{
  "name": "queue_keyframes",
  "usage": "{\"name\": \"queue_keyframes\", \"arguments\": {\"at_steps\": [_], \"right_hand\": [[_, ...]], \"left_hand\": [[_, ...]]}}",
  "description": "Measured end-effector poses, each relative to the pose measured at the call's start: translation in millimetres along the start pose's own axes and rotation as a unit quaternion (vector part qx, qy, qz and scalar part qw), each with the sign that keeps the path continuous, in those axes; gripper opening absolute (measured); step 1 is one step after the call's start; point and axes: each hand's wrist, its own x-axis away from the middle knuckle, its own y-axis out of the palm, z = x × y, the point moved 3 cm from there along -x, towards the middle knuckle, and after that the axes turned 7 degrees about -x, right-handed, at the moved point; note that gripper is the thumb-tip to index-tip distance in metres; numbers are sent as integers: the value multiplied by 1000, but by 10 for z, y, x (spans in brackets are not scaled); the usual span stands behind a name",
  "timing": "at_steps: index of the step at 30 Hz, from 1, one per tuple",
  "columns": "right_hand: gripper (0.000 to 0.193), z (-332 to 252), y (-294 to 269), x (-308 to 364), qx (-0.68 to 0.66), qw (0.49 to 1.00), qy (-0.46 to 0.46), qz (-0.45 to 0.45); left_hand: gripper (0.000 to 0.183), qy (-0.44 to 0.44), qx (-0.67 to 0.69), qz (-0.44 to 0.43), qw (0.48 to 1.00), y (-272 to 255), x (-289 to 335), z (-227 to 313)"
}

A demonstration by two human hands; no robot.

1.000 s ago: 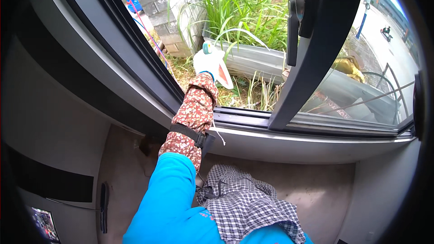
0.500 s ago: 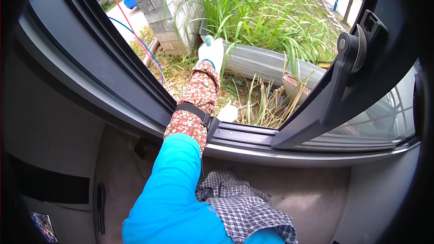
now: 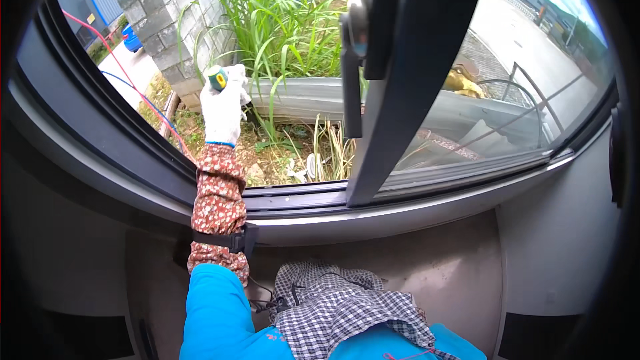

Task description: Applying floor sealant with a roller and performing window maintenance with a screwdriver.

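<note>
My left hand (image 3: 225, 105), in a white knit glove, reaches out through the open window gap. Its fingers are closed round a tool with a green and yellow handle (image 3: 218, 79); the handle's rounded end points up, and the tool's working part is hidden behind the glove. A red floral sleeve cover (image 3: 219, 190) with a black strap (image 3: 227, 240) wraps my left forearm above a bright blue sleeve. The forearm crosses over the sill track (image 3: 293, 199). My right hand does not show; only blue sleeve cloth appears at the lower right.
A dark sliding window sash (image 3: 413, 73) with a latch (image 3: 360, 53) stands right of my arm. Outside are a grey block wall (image 3: 167, 20), tall grass (image 3: 287, 20), a grey metal sheet (image 3: 300, 97) and red and blue hoses. A checked cloth (image 3: 333, 300) covers my front.
My view has shifted to the right, so my left arm and the window opening now appear farther left. The sash stands more upright in view. The tool stays in my left hand, its handle showing more.
</note>
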Motion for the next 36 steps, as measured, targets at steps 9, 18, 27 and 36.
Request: {"name": "queue_keyframes", "arguments": {"at_steps": [9, 18, 27, 36], "right_hand": [[37, -602, -383, 146, 24, 999, -9, -44], [36, -2466, 514, 547, -30, 954, -204, -217], [37, -3821, 1669, 1913, 72, 779, -273, -561], [29, -3853, 2024, 1773, 142, 756, -264, -582]], "left_hand": [[18, -156, -92, -75, 981, -121, 2360, 439], [63, -420, 133, -117, 890, -773, 3893, -255], [52, -368, 401, 105, 832, -1285, 4213, -494], [36, -352, 375, 263, 816, -1613, 4117, -366]]}}
